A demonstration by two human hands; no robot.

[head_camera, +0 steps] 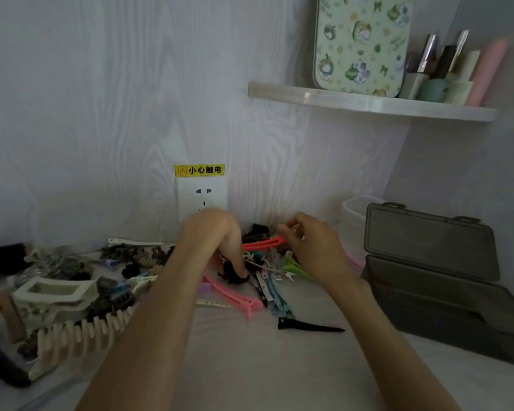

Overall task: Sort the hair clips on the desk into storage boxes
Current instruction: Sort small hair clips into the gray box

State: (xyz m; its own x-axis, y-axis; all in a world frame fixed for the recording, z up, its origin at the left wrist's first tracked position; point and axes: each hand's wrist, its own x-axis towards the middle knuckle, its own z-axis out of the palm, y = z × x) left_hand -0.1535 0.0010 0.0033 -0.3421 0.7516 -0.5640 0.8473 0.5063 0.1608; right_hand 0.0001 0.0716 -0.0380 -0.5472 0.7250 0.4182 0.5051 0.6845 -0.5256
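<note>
The wall behind the socket plate shows a pale, matt wood-grain finish, while the socket plate itself is smooth white plastic. Right of the socket plate, the grey storage box looks like smoky translucent plastic with a dull sheen. Below the socket plate, the pink duckbill clip and black duckbill clip look like smooth plastic, lying on a matt, cloth-like desk cover.

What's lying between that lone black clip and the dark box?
Nothing: the head view shows only bare desk between the black clip and the open dark box.
</note>
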